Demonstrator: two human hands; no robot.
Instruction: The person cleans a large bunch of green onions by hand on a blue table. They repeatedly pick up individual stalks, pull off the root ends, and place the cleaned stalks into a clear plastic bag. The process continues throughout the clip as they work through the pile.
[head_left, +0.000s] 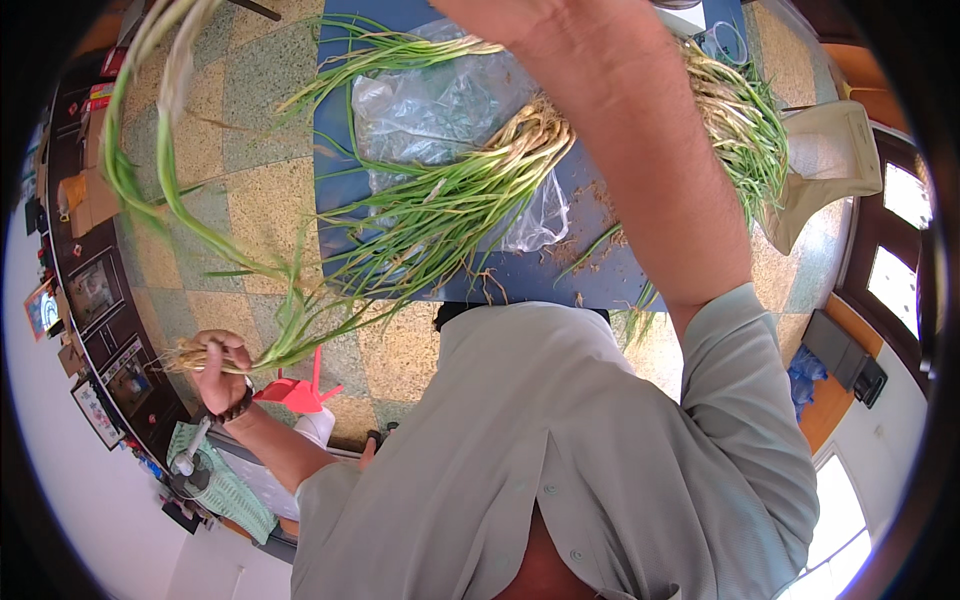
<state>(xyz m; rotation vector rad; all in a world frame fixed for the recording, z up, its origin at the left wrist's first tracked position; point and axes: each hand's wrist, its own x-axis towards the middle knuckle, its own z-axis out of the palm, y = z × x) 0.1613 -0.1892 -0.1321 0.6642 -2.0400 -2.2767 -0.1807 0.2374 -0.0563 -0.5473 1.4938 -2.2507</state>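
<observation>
At the left, away from the table, my left hand (219, 369) is closed around the rooty ends of a few green onions (289, 345), whose leaves stretch towards the table. Blurred, long pale-and-green stalks (174, 127) arch down from the top left edge; where they end is hidden. My right arm crosses the upper picture; only part of my right hand (491, 16) shows at the top edge, its fingers out of frame. A large bunch of green onions (442, 199) lies on the blue table (600, 274), partly over a clear plastic bag (427, 112). More onions (739, 127) are heaped beyond my right forearm.
Root scraps and soil (589, 225) are scattered on the table. A clear plastic cup (726, 43) lies at its far right. A beige plastic chair (832, 150) stands to the right. At lower left are a red plastic object (296, 394) and part of another person (367, 454).
</observation>
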